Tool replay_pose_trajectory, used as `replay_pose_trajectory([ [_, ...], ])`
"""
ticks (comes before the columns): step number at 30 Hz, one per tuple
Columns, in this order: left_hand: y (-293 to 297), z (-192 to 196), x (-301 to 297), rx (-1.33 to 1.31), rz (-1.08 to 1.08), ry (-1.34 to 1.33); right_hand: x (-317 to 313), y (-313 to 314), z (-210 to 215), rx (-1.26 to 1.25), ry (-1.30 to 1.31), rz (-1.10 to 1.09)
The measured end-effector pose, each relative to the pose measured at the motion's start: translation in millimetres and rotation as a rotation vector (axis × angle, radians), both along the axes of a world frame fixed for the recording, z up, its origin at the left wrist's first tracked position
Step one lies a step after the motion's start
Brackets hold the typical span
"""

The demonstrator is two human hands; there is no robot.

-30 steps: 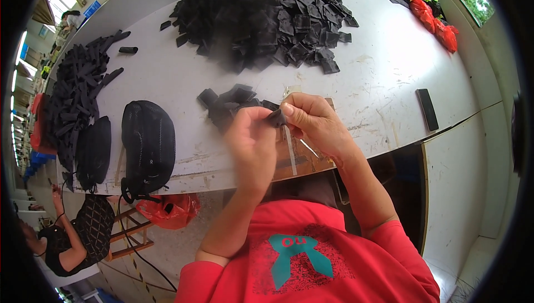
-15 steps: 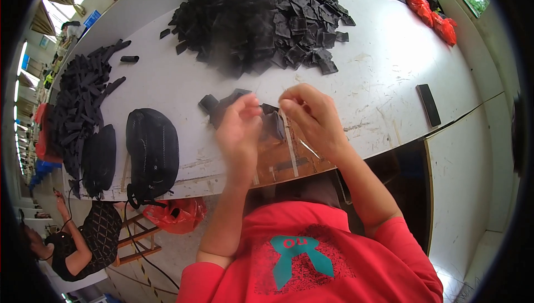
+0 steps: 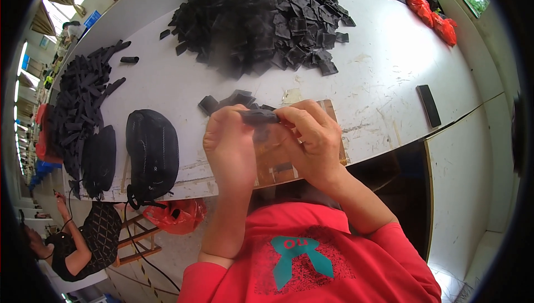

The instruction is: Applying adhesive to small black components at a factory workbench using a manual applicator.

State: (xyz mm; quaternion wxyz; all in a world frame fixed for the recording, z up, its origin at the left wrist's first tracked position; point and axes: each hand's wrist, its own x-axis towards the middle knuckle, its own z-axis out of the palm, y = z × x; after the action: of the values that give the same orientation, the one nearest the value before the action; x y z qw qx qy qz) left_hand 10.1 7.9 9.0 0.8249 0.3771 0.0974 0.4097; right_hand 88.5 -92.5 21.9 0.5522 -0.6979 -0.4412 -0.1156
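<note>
On the white surface [image 3: 167, 80] before you: a large heap of black fabric pieces [image 3: 261, 16] at the far middle; a smaller cluster of the same pieces [image 3: 231, 101] just beyond your hands; a pile of long black strips [image 3: 83, 97] along the far left edge; two black oval pouches [image 3: 151, 150] lying side by side near the front left edge, with a cord trailing off the edge; a dark flat rectangular bar [image 3: 429, 105] to your right; red and black items [image 3: 431, 11] at the far right corner. Below the front edge hangs a red plastic bag [image 3: 175, 215], and another person [image 3: 83, 244] sits lower left, well apart from you. A brown board [image 3: 278, 161] lies under your hands and is mostly hidden by them. The small black fabric piece [image 3: 260, 117] is held above that board, near the front edge of the surface, its long axis running left to right, roughly level. Your left hand [image 3: 229, 144] pinches its left end between thumb and fingers, closed on it; your right hand [image 3: 311, 136] grips its right end, fingers curled in. Both forearms rise from the lower edge, wrists bent inward toward each other.
</note>
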Motion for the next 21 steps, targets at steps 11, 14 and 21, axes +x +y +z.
replay_pose_trajectory([
  [11,1,-9,-1,0.356,-0.014,0.213,9,-2,-8,-0.059,-0.165,0.034],
  [14,8,-17,-2,0.655,-0.067,0.424,9,-5,1,-0.109,-0.195,0.08],
  [21,38,-56,4,0.832,0.453,0.694,13,-19,20,0.061,0.245,0.078],
])
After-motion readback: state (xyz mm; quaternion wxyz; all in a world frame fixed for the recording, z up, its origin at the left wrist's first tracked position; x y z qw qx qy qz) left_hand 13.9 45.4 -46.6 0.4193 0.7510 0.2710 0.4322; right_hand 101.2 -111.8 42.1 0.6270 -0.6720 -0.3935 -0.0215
